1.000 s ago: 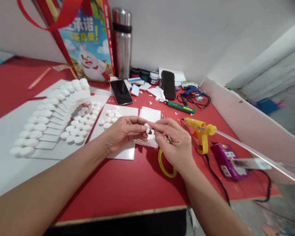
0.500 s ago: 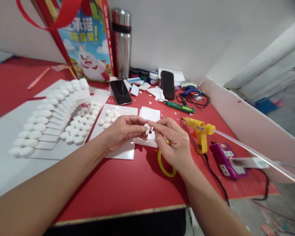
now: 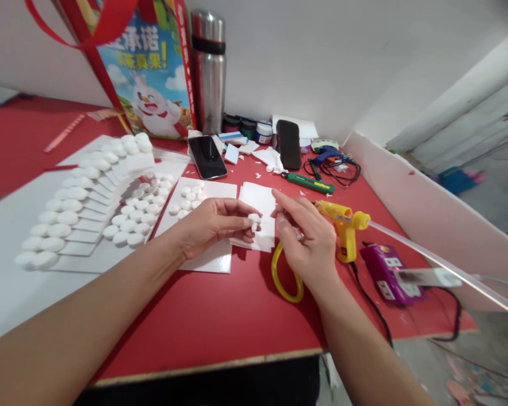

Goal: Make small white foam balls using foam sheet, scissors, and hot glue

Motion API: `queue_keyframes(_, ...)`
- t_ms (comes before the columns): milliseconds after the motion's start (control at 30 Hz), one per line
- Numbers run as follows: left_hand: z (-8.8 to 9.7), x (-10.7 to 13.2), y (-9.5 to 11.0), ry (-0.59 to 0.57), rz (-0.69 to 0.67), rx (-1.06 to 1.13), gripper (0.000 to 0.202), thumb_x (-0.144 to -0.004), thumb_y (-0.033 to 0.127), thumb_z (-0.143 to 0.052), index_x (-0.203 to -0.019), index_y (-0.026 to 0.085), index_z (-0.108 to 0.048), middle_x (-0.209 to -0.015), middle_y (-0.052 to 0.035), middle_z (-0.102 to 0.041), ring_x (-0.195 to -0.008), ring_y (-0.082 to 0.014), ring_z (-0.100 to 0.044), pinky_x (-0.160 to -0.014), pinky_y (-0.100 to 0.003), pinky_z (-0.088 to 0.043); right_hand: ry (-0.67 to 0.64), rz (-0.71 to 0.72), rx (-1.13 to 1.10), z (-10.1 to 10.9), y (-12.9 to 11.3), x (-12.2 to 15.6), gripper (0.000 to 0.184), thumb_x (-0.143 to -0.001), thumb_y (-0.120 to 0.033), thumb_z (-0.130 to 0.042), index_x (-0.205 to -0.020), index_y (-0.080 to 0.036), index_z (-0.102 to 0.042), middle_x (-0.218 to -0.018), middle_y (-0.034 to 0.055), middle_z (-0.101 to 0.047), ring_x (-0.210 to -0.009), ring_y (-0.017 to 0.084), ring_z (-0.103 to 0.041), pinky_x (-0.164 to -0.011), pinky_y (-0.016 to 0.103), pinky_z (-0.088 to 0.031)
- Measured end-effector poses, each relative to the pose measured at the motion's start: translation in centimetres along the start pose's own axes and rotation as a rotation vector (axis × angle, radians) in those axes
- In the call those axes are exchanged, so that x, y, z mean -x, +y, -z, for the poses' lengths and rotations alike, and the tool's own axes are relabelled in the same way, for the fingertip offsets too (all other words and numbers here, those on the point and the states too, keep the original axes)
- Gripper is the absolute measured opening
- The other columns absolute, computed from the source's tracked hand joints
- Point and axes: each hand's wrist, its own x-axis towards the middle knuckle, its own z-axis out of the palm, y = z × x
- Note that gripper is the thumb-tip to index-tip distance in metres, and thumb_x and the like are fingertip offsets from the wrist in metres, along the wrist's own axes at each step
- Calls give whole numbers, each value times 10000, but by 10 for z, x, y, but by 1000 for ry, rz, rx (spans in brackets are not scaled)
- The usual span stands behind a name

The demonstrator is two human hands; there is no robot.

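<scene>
Home craft desk: red table [image 3: 220, 316], glue gun [image 3: 342, 225], utility knife [image 3: 308, 182], paint jars [image 3: 248, 128].

One view only, taken from head height and tipped forward and down. The red desk [image 3: 220, 321] is seen close, the white wall [image 3: 322, 62] is faced beyond, and the left hand [image 3: 207, 225] and right hand [image 3: 311, 239] are framed near the centre.
</scene>
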Motion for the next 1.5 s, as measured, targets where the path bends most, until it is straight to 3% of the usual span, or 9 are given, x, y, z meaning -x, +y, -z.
queue_keyframes(333,-1,1,0,-42,-92,23,253,-757,172,-879,-1005,161,-829,-870,-53,-782,-733,-132,-721,-789,-271,-595,-75,-44,-185,-5,2,1,326,-939,-86,-546,-1127,-242,-762,-1017,66,-703,-888,182,-679,-713,326,-556)
queue_keyframes(600,-3,2,-1,-24,-101,35,262,-785,155,-845,-1046,180,-843,-746,-24,-728,-668,-110,-691,-727,-233,-583,-44,99,-138,-6,1,3,356,-909,-25,-547,-1133,-191,-769,-1035,98,-703,-955,195,-695,-786,344,-561)
queue_keyframes(833,-2,-1,-2,-7,-130,-17,252,-786,212,-865,-1031,161,-835,-767,-39,-726,-689,-116,-673,-720,-242,-566,-52,-118,-279,-6,4,3,299,-953,-77,-563,-1136,-234,-740,-1015,40,-684,-768,139,-639,-641,296,-500)
queue_keyframes(967,-2,-2,-5,-8,-183,-93,244,-824,260,-843,-1049,169,-823,-768,-30,-718,-701,-116,-654,-720,-245,-549,-60,-99,-287,-7,4,3,227,-957,-103,-575,-1063,-214,-742,-1011,54,-676,-857,167,-658,-679,309,-515)
queue_keyframes(1100,-3,-2,-5,17,-253,-203,250,-823,291,-847,-1029,161,-796,-807,-15,-719,-689,-104,-637,-696,-232,-528,-57,-108,-257,-7,2,4,223,-946,-96,-571,-1045,-214,-732,-1001,47,-681,-790,150,-652,-640,302,-501)
queue_keyframes(1267,-3,-2,-4,21,-312,-337,233,-878,377,-792,-945,158,-748,-741,10,-665,-648,-100,-593,-646,-223,-491,-58,-268,-335,-7,0,5,159,-931,-128,-599,-1039,-208,-683,-795,-12,-656,-633,120,-608,-582,282,-474)
queue_keyframes(1367,-2,-3,-6,24,-305,-322,258,-919,410,-741,-884,155,-718,-729,5,-646,-641,-99,-578,-644,-224,-487,-60,-380,-435,-8,0,3,134,-904,-183,-668,-1037,-195,-666,-824,-1,-696,-639,119,-614,-581,275,-493)
queue_keyframes(1500,-3,-4,-6,48,-270,-211,292,-874,423,-784,-832,144,-706,-701,-3,-636,-614,-93,-559,-619,-215,-474,-49,-469,-519,-9,-1,0,179,-852,-249,-775,-982,-186,-670,-753,-20,-690,-586,99,-604,-549,246,-480)
